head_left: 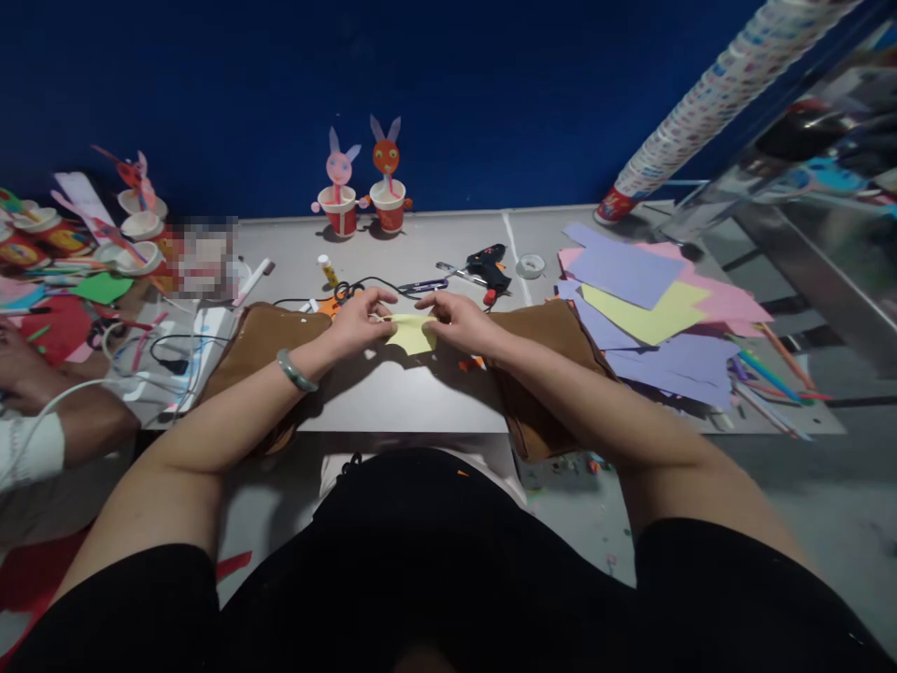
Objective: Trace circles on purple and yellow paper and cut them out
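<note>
Between my two hands is a small piece of yellow paper (413,335), held just above the table near its front edge. My left hand (361,322) pinches its left side between thumb and fingers, and a bangle circles that wrist. On the right side, my right hand (459,322) grips the paper the same way. Just beyond my hands lie scissors (424,285) with dark handles, a black glue gun (491,268), a roll of tape (531,266) and a glue stick (327,270). Brown cushions (266,350) lie under my forearms.
Two paper cup rabbits (389,201) stand at the back. Purple, pink and yellow paper sheets (645,299) are piled on the right, below a tall leaning stack of cups (701,107). Left are a power strip (192,365), cables, decorated cups (144,229) and another person's arm (77,421).
</note>
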Tool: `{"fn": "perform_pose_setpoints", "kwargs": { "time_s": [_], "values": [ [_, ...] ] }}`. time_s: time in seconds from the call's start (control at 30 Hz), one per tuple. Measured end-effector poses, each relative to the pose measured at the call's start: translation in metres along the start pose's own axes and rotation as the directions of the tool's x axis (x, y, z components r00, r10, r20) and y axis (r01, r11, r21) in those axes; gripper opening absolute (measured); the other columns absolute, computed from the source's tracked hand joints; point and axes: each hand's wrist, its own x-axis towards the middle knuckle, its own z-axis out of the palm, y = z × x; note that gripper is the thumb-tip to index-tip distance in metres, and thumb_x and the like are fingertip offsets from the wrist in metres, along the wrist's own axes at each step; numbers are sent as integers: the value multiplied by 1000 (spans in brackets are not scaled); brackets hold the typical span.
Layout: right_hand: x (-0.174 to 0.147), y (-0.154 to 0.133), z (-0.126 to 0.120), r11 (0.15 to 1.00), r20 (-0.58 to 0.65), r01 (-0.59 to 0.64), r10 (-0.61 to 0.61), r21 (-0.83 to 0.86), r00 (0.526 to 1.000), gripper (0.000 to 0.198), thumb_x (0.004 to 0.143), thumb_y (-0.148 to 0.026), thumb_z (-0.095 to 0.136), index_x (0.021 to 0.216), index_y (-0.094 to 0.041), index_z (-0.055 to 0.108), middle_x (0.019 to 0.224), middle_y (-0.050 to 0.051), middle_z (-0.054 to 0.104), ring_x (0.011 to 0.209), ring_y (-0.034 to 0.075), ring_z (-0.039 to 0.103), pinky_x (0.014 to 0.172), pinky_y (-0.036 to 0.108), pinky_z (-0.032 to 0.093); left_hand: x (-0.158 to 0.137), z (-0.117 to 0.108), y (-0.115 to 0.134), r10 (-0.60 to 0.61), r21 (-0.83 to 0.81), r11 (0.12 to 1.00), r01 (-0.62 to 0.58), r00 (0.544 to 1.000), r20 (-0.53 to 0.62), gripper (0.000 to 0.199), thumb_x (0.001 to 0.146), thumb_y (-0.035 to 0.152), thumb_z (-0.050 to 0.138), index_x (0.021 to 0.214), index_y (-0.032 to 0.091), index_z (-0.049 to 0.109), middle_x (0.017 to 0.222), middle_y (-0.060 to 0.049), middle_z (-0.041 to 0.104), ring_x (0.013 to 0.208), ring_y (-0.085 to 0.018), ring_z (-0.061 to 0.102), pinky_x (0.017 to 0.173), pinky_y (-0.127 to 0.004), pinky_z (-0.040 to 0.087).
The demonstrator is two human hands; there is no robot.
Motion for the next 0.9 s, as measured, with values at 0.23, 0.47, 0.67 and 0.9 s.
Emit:
{"fn": "perform_pose_setpoints", "kwargs": {
  "time_s": [0.23, 0.47, 0.67, 0.9],
  "values": [
    [44, 7, 6, 988, -12, -152, 152, 31, 988, 32, 77, -9, 58, 107, -12, 69, 64, -3, 58, 60, 14, 49, 61, 27, 38, -37, 15, -29, 374, 629, 658, -415, 904, 206, 32, 97, 30, 54, 123, 12, 59, 129, -19, 64, 126, -32, 57, 112, -54, 43],
    [44, 16, 22, 994, -62, -44, 38, -100, 997, 27, 76, -11, 59, 100, -15, 71, 73, 1, 64, 69, 16, 54, 69, 29, 41, -66, 51, -18, 347, 274, 562, -780, 523, 778, 75, 104, 59, 40, 161, 10, 35, 170, -21, 30, 160, -30, 27, 130, -44, 24],
    [46, 30, 20, 984, -277, -19, 68, 176, 958, 20, 81, -23, 59, 99, -18, 67, 79, 3, 67, 69, 17, 58, 68, 31, 46, -37, 48, -7, 193, 533, 578, -618, 738, 647, 93, 99, 67, 47, 162, 1, 27, 170, -30, 18, 162, -39, 16, 131, -55, 15],
    [47, 28, 7, 960, -342, 4, 95, 280, 935, 19, 82, -25, 63, 100, -20, 64, 77, 2, 67, 71, 18, 63, 69, 34, 52, -25, 51, -25, 135, 634, 455, -625, 752, 645, 102, 96, 72, 49, 163, 0, 22, 171, -29, 15, 163, -37, 10, 131, -51, 14]
  ]
}}
